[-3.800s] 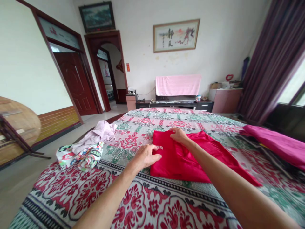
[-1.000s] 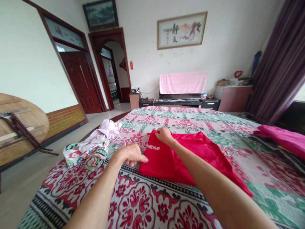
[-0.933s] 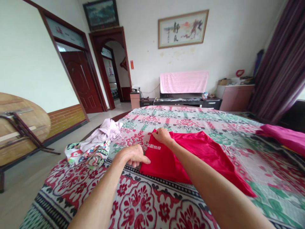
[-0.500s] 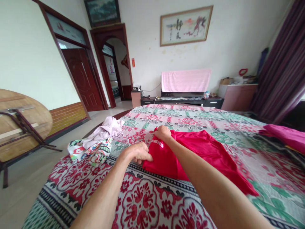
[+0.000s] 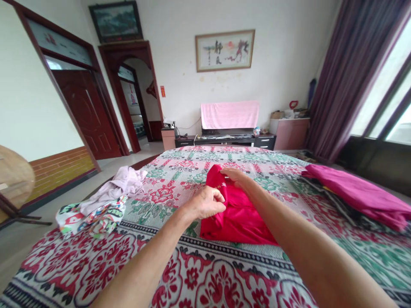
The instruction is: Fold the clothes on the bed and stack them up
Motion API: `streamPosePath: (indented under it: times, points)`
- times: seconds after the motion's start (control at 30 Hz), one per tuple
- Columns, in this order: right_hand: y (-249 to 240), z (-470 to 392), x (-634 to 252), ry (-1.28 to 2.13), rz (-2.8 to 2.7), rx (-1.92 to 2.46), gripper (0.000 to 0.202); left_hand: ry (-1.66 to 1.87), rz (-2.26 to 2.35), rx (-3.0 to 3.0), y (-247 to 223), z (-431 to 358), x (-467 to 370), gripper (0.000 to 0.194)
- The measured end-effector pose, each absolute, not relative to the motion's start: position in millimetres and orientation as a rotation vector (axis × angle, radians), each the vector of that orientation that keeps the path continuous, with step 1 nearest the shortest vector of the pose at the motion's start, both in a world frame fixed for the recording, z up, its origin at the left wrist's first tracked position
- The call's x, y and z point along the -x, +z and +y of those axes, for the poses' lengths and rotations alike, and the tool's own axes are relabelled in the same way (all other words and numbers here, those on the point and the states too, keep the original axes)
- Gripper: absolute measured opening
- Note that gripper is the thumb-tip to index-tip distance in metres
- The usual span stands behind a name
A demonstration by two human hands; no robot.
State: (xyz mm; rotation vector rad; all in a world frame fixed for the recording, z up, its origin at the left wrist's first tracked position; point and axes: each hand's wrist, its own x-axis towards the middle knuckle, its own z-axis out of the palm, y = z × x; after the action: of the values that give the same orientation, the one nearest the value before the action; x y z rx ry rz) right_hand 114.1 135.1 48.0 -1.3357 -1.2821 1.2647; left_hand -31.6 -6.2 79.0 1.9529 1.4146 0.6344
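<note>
A red garment (image 5: 239, 222) with small white lettering lies partly folded on the patterned bedspread (image 5: 199, 273), in the middle of the head view. My left hand (image 5: 210, 203) is closed on the garment's left part, its fingers curled over a raised fold. Farther back, at the fold's upper edge, my right hand (image 5: 236, 176) pinches the red cloth with its fingertips. My right forearm hides the garment's right side.
Pale pink and printed cloths (image 5: 111, 201) lie crumpled at the left of the bed. Folded magenta and dark clothes (image 5: 356, 194) are stacked at the right. Beyond the bed stands a low black cabinet (image 5: 266, 142). A round wooden tabletop (image 5: 14, 177) leans at far left.
The garment's left part has been lifted and folded over towards the right. Both hands have moved with it. The view has turned to the right, showing more of the clothes stack and window.
</note>
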Motion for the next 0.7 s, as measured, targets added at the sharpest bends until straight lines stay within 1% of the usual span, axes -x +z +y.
streamPosePath:
  times: [0.1,0.2,0.27,0.37,0.47,0.5,0.53,0.7]
  points:
    - [44,128,-148,1.291,-1.205,1.34,0.01,0.609,1.382,-2.034,68,-2,-6,0.019]
    - [39,119,-175,1.3,-1.149,1.351,0.009,0.569,1.388,-2.085,55,0,-33,0.021]
    - [36,112,-188,1.334,-1.176,1.329,0.013,0.54,1.388,-2.106,48,2,-45,0.023]
    - [29,105,-198,1.304,-1.303,1.314,0.03,0.5,1.385,-2.113,41,4,-53,0.025]
    - [20,104,-201,1.147,-1.426,1.344,0.064,0.482,1.389,-2.088,39,5,-55,0.026]
    - [17,104,-202,1.112,-1.466,1.336,0.07,0.479,1.392,-2.077,39,5,-56,0.026]
    - [15,105,-203,1.091,-1.501,1.319,0.071,0.48,1.392,-2.067,39,5,-57,0.027]
    - [12,110,-218,0.989,-1.558,1.291,0.064,0.552,1.303,-2.051,42,1,-67,0.027]
